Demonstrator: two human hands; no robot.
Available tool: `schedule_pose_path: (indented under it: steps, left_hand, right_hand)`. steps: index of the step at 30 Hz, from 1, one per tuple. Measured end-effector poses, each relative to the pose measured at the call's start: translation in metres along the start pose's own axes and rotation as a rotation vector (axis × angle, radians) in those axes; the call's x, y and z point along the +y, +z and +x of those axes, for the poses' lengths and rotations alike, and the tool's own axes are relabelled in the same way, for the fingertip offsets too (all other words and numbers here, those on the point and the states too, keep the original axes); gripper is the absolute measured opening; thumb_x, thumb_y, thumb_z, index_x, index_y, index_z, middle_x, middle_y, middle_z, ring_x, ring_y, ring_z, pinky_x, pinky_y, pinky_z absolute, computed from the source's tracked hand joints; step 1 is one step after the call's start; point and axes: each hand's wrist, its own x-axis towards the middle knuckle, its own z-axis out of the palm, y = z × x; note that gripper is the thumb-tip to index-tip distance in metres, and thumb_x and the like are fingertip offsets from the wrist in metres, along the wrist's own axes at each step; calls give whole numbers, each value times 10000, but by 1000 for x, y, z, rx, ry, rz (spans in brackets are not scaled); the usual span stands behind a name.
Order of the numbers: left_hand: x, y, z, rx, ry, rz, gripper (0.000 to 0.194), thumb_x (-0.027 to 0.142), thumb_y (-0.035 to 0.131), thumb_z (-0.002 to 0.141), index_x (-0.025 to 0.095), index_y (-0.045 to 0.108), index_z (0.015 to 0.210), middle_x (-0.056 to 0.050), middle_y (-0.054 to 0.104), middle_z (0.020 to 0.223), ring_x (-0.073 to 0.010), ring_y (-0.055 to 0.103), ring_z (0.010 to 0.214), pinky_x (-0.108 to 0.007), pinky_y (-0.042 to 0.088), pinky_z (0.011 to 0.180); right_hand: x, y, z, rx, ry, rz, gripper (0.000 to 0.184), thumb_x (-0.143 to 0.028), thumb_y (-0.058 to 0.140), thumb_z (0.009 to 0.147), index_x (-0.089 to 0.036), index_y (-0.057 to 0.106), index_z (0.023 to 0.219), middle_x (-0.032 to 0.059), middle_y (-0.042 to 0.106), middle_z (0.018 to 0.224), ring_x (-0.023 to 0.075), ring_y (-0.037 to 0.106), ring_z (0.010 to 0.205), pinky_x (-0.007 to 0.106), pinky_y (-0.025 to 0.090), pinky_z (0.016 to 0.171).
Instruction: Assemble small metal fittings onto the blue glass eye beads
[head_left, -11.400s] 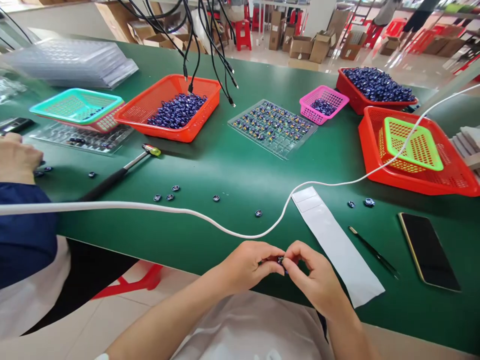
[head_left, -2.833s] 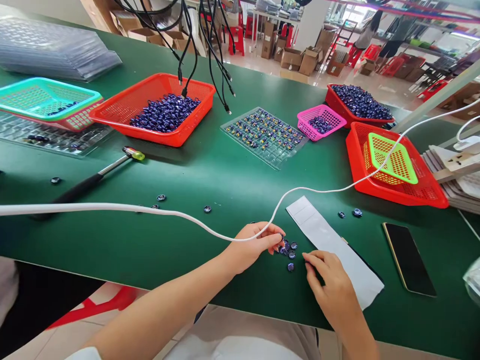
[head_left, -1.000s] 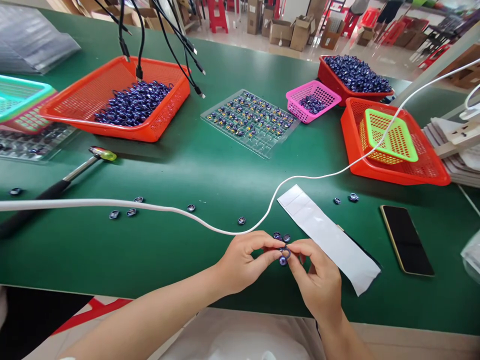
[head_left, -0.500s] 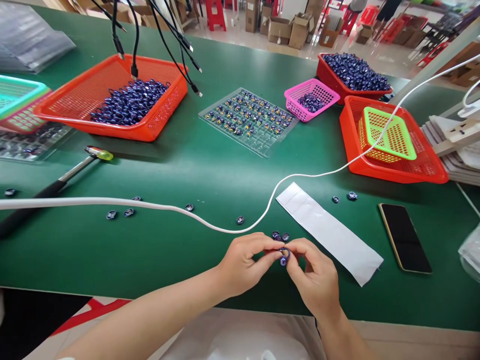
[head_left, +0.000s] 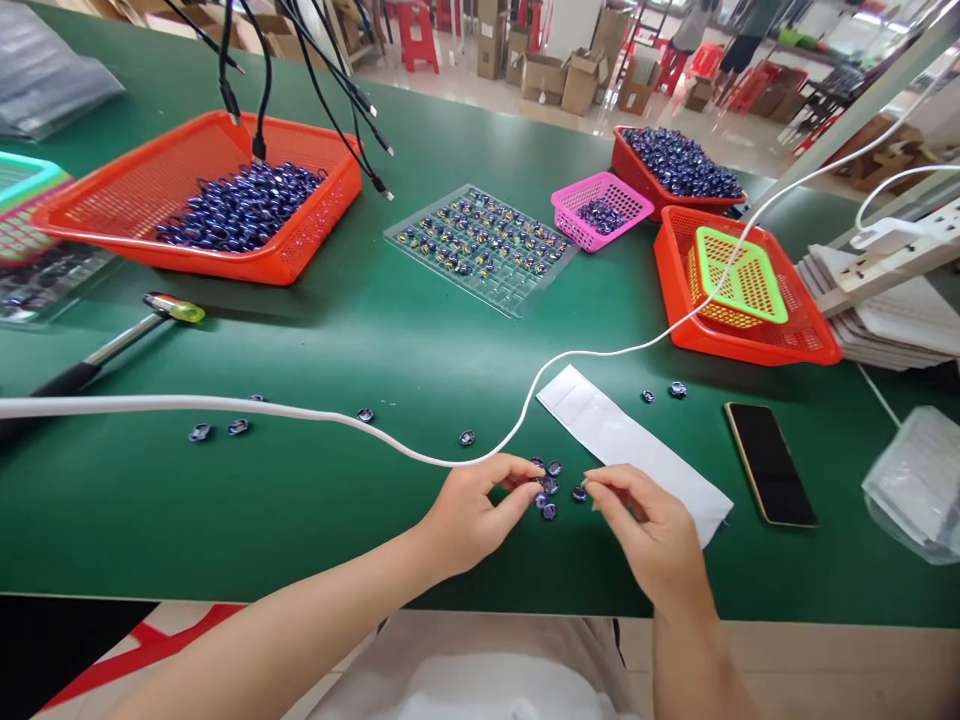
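Note:
My left hand [head_left: 472,515] is closed in a pinch at a small shiny dark-blue piece [head_left: 541,500], whose exact kind is too small to make out. Several similar pieces lie clustered around these fingertips on the green table. To the right, my right hand [head_left: 649,535] pinches the edge of another small dark-blue piece [head_left: 579,493] with thumb and forefinger. A gap separates the two hands. The white paper strip [head_left: 637,445] lies just beyond my right hand, partly behind it.
A white cable [head_left: 409,444] crosses the green table [head_left: 300,530] ahead of my hands. Farther off are a clear compartment tray [head_left: 517,300], an orange basket [head_left: 300,250], a pink basket [head_left: 585,235] and a hammer [head_left: 124,340]. A phone [head_left: 770,465] lies right.
My hands have moved apart from the ringed dark-blue piece they held together. More pieces now show between them. The view has shifted slightly to the right.

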Motion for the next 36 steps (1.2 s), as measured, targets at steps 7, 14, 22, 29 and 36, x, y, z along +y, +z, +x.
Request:
schedule_pose_path:
  steps: [7, 14, 22, 29, 36]
  left_hand:
    - [-6, -3, 5, -58, -234, -360, 174, 275, 669, 841, 145, 695, 955, -35, 706, 823, -139, 655, 729, -256, 555, 691]
    - [-9, -6, 12, -55, -331, -588, 314, 336, 779, 759, 133, 702, 987, -38, 723, 785, -159, 676, 743, -256, 540, 660]
    - [-6, -1, 8, -123, -375, -744, 318, 363, 841, 704, 144, 715, 897, -54, 746, 929, -171, 681, 874, -302, 546, 813]
    - [-3, -4, 9, -81, -380, -768, 316, 368, 849, 694, 145, 721, 876, -45, 743, 871, -160, 672, 836, -301, 539, 811]
    - [-3, -6, 10, -35, -450, -816, 297, 313, 876, 640, 142, 761, 855, -49, 745, 828, -137, 645, 742, -261, 513, 720]
  right_hand:
    - [26, 0, -13, -94, -209, -389, 188, -219, 531, 969, -223, 631, 1128, 68, 636, 1019, 196, 622, 873, 331, 520, 763]
    - [28, 19, -8, 53, -337, -405, 135, -142, 530, 950, -192, 636, 1018, 65, 647, 893, 201, 623, 808, 359, 531, 730]
    - [-4, 46, -5, 185, -294, 15, 366, -77, 600, 904, -284, 620, 1205, 19, 694, 1014, 157, 676, 864, 287, 582, 754]
    - [-2, 51, 7, 257, -455, -160, 354, -20, 608, 872, -248, 658, 1138, 61, 663, 969, 182, 655, 870, 313, 569, 730]
    - [-11, 45, -1, 148, -36, 208, 105, -210, 682, 878, -256, 710, 967, 5, 730, 880, 155, 704, 754, 253, 603, 675]
